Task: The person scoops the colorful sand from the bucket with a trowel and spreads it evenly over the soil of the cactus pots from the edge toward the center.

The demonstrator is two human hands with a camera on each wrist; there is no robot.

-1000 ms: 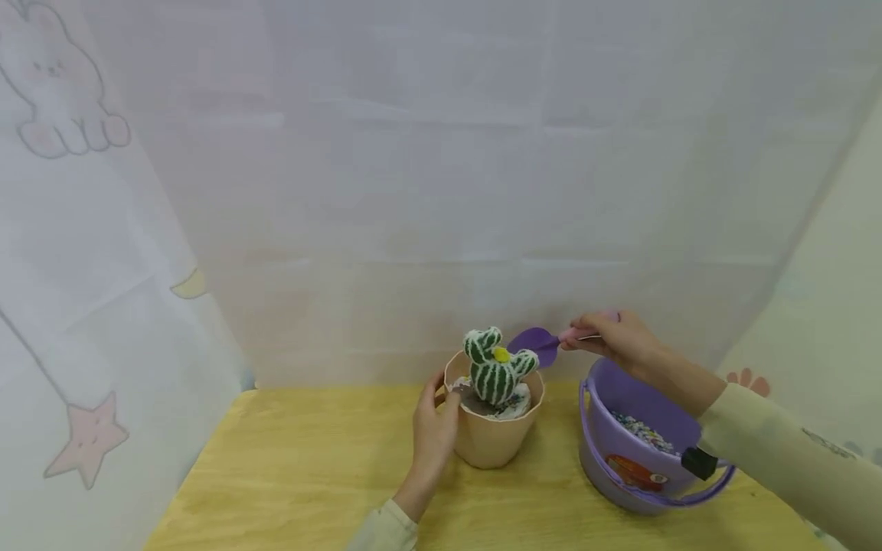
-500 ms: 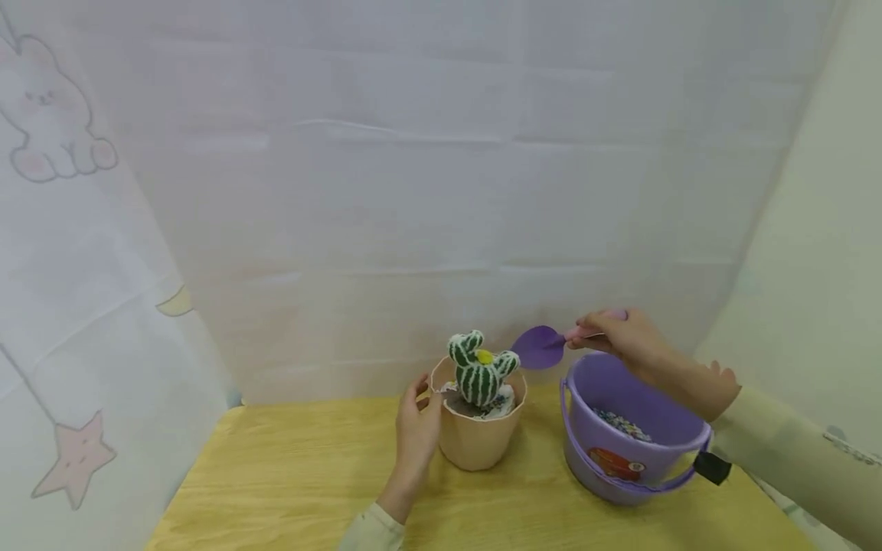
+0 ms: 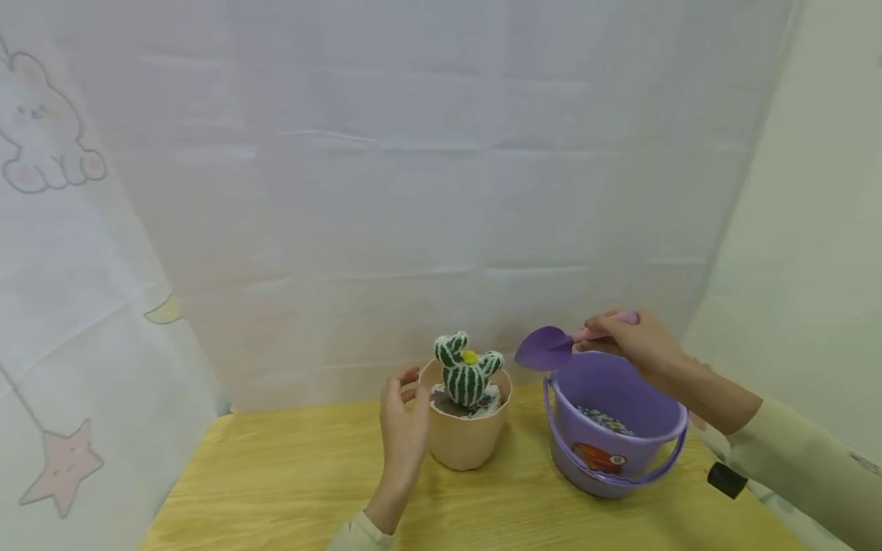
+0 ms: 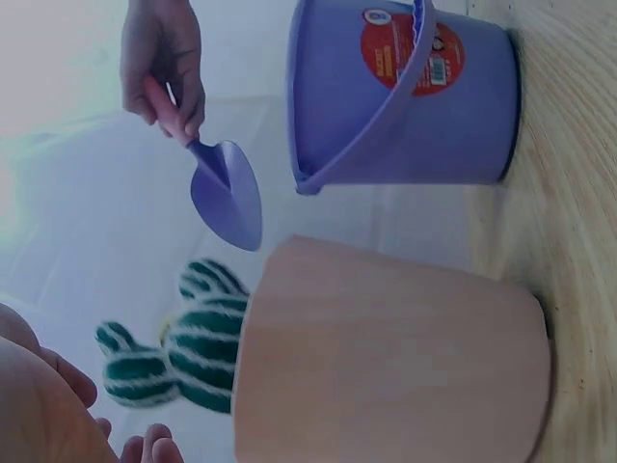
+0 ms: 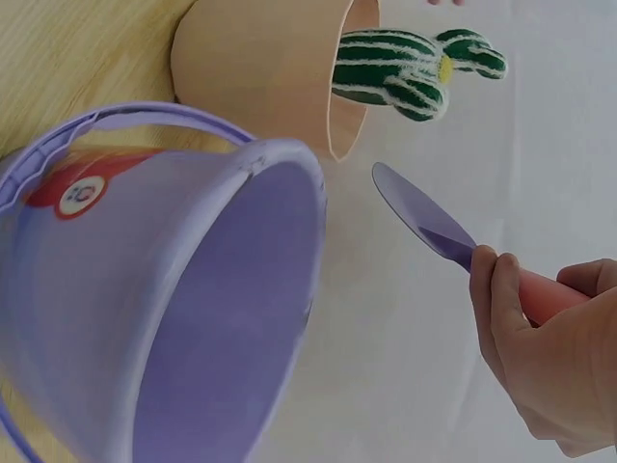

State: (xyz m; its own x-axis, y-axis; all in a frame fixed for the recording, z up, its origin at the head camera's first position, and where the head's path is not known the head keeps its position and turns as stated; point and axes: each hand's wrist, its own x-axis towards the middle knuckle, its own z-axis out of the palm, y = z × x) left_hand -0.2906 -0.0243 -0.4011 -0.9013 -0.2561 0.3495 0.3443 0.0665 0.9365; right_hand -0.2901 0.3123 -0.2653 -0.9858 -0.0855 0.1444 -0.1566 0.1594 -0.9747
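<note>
A beige flowerpot (image 3: 463, 440) stands on the table and holds a green-and-white striped knitted cactus (image 3: 465, 383) with a yellow flower. White and grey filling surrounds the cactus's base. My left hand (image 3: 403, 428) is beside the pot's left rim with relaxed fingers and nothing in its grasp; in the left wrist view its fingertips (image 4: 159, 449) are apart from the pot. My right hand (image 3: 637, 340) grips the pink handle of a small purple trowel (image 3: 546, 349). The trowel's blade hangs in the air between pot and bucket, pointing left towards the cactus.
To the pot's right stands a purple bucket (image 3: 586, 467) with its handle folded down at the front and bits of multicoloured filling (image 3: 603, 419) inside. A pale cloth backdrop (image 3: 344, 229) rises behind the yellow wooden table (image 3: 276, 474).
My left hand has come off the pot's rim, slightly to its left. The trowel in my right hand has drawn back from the cactus to the right. The head view has shifted.
</note>
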